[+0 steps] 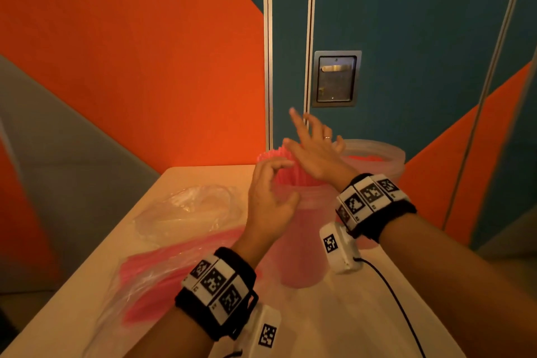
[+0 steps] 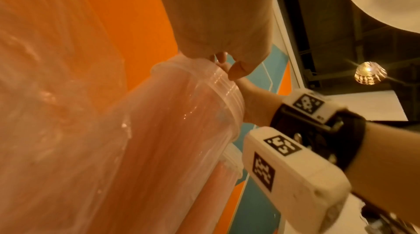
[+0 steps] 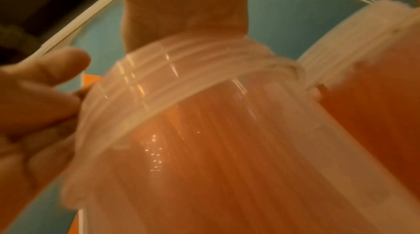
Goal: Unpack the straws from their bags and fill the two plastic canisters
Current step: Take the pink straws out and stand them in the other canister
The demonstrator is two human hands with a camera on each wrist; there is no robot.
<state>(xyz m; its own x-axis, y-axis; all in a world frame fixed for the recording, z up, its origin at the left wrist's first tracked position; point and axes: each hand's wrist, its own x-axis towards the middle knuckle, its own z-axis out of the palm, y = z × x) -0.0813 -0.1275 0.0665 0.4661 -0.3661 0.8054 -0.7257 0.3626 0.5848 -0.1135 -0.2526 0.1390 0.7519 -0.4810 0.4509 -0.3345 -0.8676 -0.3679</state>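
A clear near canister (image 1: 302, 241) stands on the table with pink straws (image 1: 277, 158) sticking out above its rim. My right hand (image 1: 313, 142) lies flat over the straw tops, fingers straight and spread. My left hand (image 1: 283, 182) hovers at the left of the straw bundle with loosely curled fingers; the thumb (image 2: 236, 70) is close to the canister's threaded rim (image 2: 225, 83) and holds nothing. A far canister (image 1: 377, 160), packed with pink straws, stands behind to the right and touches the near canister (image 3: 204, 139) at the rim. A bag of pink straws (image 1: 174, 267) lies at the left.
An empty crumpled clear bag (image 1: 189, 209) lies behind the straw bag. The pale table (image 1: 363, 314) ends at an orange and teal wall (image 1: 145, 67) just behind the canisters. A black cable (image 1: 398, 305) runs from my right wrist across the table.
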